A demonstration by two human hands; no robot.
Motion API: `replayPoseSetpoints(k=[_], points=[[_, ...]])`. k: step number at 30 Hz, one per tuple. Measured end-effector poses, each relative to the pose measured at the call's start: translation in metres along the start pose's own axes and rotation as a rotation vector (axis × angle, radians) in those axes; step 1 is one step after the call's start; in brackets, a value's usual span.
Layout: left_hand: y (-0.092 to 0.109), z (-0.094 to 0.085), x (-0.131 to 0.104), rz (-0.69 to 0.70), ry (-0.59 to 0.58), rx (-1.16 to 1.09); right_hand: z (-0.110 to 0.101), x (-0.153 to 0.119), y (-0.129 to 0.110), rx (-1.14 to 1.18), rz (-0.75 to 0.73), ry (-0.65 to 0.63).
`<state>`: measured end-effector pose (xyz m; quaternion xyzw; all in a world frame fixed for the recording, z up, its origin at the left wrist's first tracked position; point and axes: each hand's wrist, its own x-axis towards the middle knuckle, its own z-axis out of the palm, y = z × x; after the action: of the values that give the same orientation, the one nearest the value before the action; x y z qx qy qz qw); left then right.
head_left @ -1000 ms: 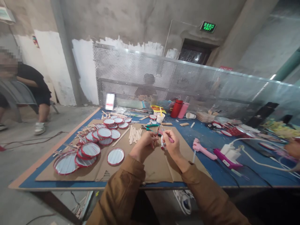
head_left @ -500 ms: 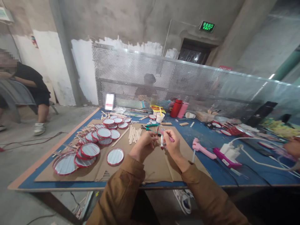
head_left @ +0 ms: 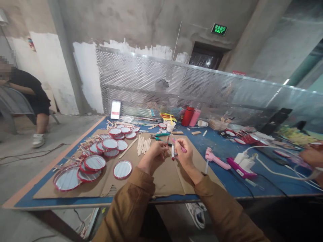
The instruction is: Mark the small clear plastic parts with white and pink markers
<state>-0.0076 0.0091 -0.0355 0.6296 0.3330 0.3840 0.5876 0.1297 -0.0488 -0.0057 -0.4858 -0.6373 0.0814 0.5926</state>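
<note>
My left hand [head_left: 155,154] is closed, fingertips pinched on a small reddish stick-like piece [head_left: 168,139]. Close by on the right, my right hand [head_left: 184,150] is closed around a pink tool [head_left: 183,149], mostly covered by the fingers. A white and dark red marker [head_left: 173,152] lies between the two hands. Green-handled pliers [head_left: 161,135] rest just beyond them. Left of my left hand are a bunch of flat wooden sticks [head_left: 143,145] and a single round red-rimmed disc [head_left: 122,169] on the cardboard [head_left: 161,183].
Stacked red-rimmed discs [head_left: 94,162] cover the cardboard's left side. To the right lie a pink glue gun [head_left: 217,159] and a purple power strip [head_left: 241,168] with white cables. Behind stand a paper cup [head_left: 171,126], red bottle [head_left: 188,116] and phone [head_left: 115,110]. Another person's hand [head_left: 311,155] shows far right.
The whole view has shifted slightly, with the table's contents a little further left. Both hands keep nearly the same pose and hold.
</note>
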Motion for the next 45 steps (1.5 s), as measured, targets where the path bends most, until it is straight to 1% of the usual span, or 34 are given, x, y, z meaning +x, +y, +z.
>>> replayPoseSetpoints(k=[4,10,14,20,25,29,33,38,41,45], points=[[0.01,0.002,-0.006,-0.025,0.002,0.017,-0.001,0.0,0.0,0.009,0.011,0.014],[0.02,0.003,-0.01,-0.053,-0.02,0.004,-0.002,-0.001,-0.006,-0.007,-0.012,-0.024],[0.02,0.003,-0.01,-0.037,-0.014,0.021,-0.002,-0.001,-0.01,-0.023,-0.013,-0.037],[0.021,0.002,-0.011,-0.065,-0.025,0.027,0.0,-0.001,-0.01,-0.054,-0.036,-0.055],[0.014,0.001,-0.007,-0.062,-0.038,0.018,-0.001,-0.001,-0.009,-0.079,-0.075,-0.064],[0.01,0.0,-0.007,-0.016,-0.037,0.005,-0.001,-0.001,-0.009,-0.057,-0.05,-0.062],[0.012,0.002,-0.009,-0.023,-0.039,-0.013,0.0,-0.002,-0.008,-0.046,-0.054,-0.082],[0.014,0.006,-0.011,-0.02,0.013,-0.053,0.0,-0.002,-0.01,-0.024,-0.056,-0.082],[0.016,0.007,-0.012,-0.035,0.004,-0.065,0.0,-0.002,-0.01,-0.007,-0.033,-0.08],[0.019,0.006,-0.013,-0.03,-0.012,-0.026,0.0,-0.002,-0.008,0.004,-0.004,-0.086]])
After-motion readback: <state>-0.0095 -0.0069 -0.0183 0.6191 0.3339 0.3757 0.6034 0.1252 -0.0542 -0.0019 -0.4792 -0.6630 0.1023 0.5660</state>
